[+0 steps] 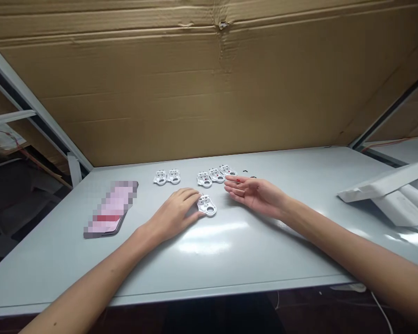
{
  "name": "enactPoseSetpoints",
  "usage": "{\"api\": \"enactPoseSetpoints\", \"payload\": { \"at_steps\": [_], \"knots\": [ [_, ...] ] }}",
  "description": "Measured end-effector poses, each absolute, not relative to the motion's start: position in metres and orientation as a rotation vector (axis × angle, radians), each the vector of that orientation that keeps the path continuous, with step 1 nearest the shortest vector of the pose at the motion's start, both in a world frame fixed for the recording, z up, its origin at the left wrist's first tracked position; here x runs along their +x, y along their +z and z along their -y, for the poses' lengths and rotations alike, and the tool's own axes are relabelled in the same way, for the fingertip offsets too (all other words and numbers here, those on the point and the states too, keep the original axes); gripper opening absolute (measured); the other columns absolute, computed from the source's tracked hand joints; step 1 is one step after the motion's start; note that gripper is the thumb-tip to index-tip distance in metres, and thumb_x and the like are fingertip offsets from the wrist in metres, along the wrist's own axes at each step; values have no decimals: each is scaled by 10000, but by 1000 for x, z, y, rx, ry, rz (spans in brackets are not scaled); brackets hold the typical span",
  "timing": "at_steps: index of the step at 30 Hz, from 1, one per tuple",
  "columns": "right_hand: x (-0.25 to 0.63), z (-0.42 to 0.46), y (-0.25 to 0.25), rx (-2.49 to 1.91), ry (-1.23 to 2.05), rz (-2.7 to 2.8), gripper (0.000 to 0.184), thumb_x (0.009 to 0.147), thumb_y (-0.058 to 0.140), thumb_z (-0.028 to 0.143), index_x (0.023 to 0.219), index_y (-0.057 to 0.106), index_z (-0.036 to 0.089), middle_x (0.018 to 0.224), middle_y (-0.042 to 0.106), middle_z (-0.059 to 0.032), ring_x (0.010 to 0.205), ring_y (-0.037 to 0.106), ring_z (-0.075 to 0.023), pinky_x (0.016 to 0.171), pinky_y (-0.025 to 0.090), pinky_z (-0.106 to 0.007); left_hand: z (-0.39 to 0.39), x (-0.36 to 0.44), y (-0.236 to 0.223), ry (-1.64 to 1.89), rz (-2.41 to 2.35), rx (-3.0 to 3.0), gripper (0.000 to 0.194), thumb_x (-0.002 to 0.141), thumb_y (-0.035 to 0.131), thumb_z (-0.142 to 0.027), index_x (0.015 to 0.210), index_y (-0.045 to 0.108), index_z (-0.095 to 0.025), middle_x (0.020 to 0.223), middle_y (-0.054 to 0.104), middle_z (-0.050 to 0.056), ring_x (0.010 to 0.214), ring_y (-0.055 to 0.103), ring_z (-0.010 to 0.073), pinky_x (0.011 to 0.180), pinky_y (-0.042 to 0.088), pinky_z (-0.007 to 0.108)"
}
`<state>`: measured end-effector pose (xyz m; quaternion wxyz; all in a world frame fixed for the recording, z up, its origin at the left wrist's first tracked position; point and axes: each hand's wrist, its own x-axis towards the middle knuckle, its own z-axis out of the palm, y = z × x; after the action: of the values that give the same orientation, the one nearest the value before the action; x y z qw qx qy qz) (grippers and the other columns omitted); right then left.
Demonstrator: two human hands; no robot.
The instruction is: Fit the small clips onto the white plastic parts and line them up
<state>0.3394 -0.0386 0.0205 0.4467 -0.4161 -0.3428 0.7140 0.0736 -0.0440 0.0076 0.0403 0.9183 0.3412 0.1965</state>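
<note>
Two bare hands, held apart, neither closed in a grip

The left hand (172, 215) lies palm down, its fingers (190, 199) together and gently curved, the fingertips pointing toward the right hand (256, 197). The right hand is rolled onto its little-finger side, palm turned partly up, its fingers (235, 188) stretched out and slightly fanned toward the left hand. The left wrist (142, 234) is straight, and the right wrist (285, 204) is nearly so. The left forearm (90, 278) and right forearm (348, 246) are bare, reaching in from the lower corners of the view and angling toward each other.
</note>
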Motion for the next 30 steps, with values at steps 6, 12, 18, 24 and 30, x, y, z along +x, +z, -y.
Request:
{"api": "enactPoseSetpoints", "payload": {
  "at_steps": [6, 12, 18, 24, 30],
  "knots": [
    [338, 38, 27, -995, 1751, 881, 272, 832, 471, 153, 1033, 653, 130, 1272, 655, -169, 1246, 580, -269, 1128, 407, -446, 44, 74, 9, 586, -1040, 2815, 356, 978, 531, -410, 1262, 549, -197, 1293, 594, 107, 1220, 529, 270, 1021, 455, 433],
    [339, 38, 25, -972, 1730, 910, 262, 812, 494, 124, 1018, 655, 142, 1225, 684, -153, 1236, 589, -264, 1125, 414, -444, 43, 71, 11, 604, -1062, 2824, 347, 977, 525, -411, 1244, 572, -195, 1288, 600, 115, 1218, 533, 283, 1019, 455, 447],
    [365, 25, 27, -1096, 1412, 1254, 238, 900, 510, 201, 1093, 648, 194, 1227, 687, -111, 1193, 621, -249, 1098, 447, -462, 40, 66, 11, 604, -1136, 2840, 358, 976, 519, -393, 1254, 570, -173, 1305, 575, 132, 1236, 509, 291, 1027, 444, 469],
    [395, 6, 13, -1462, 482, 1778, 341, 933, 468, 272, 1242, 607, 233, 1170, 703, -102, 1130, 637, -307, 975, 490, -529, 45, 70, 18, 640, -955, 2843, 357, 944, 551, -277, 1293, 593, -215, 1322, 580, 112, 1239, 512, 278, 1028, 453, 454],
    [397, 1, -1, -1475, 334, 2087, 405, 907, 426, 195, 1278, 589, 211, 1265, 653, -104, 1157, 607, -300, 993, 473, -500, 50, 73, 22, 561, -837, 2901, 254, 947, 560, -255, 1168, 686, -265, 1232, 662, 54, 1229, 535, 257, 998, 481, 439]
  ]
}}
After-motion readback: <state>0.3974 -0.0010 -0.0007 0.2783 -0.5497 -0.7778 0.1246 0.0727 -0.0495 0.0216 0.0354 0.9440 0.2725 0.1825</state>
